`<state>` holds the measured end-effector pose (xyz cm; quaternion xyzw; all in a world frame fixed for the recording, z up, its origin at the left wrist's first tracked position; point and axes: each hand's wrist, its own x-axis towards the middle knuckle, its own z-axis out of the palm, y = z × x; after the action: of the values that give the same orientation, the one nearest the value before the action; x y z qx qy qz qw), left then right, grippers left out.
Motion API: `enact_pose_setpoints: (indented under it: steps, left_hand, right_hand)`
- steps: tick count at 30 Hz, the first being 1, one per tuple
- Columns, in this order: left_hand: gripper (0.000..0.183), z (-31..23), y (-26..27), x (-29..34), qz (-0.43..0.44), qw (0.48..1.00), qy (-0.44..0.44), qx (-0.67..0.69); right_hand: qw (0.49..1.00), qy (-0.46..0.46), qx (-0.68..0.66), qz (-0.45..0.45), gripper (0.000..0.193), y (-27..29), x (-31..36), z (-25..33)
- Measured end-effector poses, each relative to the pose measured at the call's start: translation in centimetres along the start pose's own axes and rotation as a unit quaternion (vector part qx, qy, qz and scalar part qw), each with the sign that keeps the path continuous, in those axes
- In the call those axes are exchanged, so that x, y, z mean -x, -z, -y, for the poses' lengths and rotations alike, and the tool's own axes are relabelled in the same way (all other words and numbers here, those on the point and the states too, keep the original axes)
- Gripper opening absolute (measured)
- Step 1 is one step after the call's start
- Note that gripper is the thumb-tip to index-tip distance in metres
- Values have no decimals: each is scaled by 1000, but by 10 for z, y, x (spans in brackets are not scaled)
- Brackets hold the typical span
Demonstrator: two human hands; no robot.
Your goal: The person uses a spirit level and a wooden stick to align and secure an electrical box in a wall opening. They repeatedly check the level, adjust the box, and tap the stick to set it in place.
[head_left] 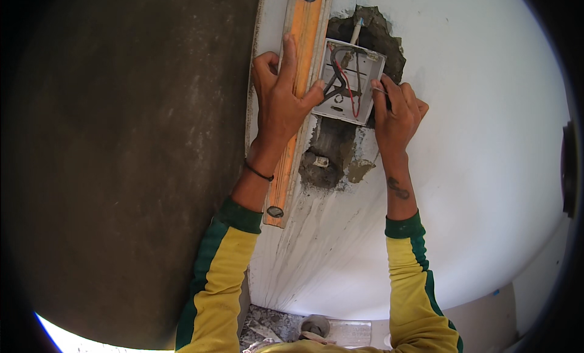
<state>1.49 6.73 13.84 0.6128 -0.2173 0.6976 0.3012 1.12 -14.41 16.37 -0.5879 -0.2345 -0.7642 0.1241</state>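
Observation:
An orange spirit level (297,55) stands almost upright along the left side of a white electrical box (338,107) set in the wall. My left hand (281,94) grips the level, its thumb reaching towards the box's left edge. At the box's right rim, my right hand (398,112) is closed in a pinch; a thin pale line shows by the thumb, too small to name. Inside the open box run black cable (335,70) and a red wire (348,88).
Broken-out masonry (392,45) surrounds the top of the box, where a pale conduit (357,31) comes in. Below is a rough recess (328,146). A dark surface (134,158) fills the left. Rubble (267,322) and a round grey container (315,324) lie at the bottom.

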Motion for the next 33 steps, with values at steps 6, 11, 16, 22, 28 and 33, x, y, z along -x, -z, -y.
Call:
enact_pose_setpoints:
  steps: [6,11,16,22,28,33]
  left_hand:
    - [95,4,0,1,-8,1000,-11,3]
    - [89,7,0,1,-12,1000,-9,2]
    - [85,4,0,1,-11,999,-8,-32]
    - [84,4,-1,0,-17,999,-18,-23]
    - [83,4,1,0,-17,999,-23,-23]
    - [84,4,1,0,-15,1000,-17,-13]
  right_hand:
    - [1000,-4,16,7,17,-1,0,2]
    - [1000,-6,9,9,17,-1,0,2]
    - [1000,-10,1,4,18,-1,1,1]
    - [1000,-12,-4,12,17,1,0,2]
    - [1000,-12,-9,8,17,0,0,3]
    - [1000,-12,-15,1,16,-2,2,0]
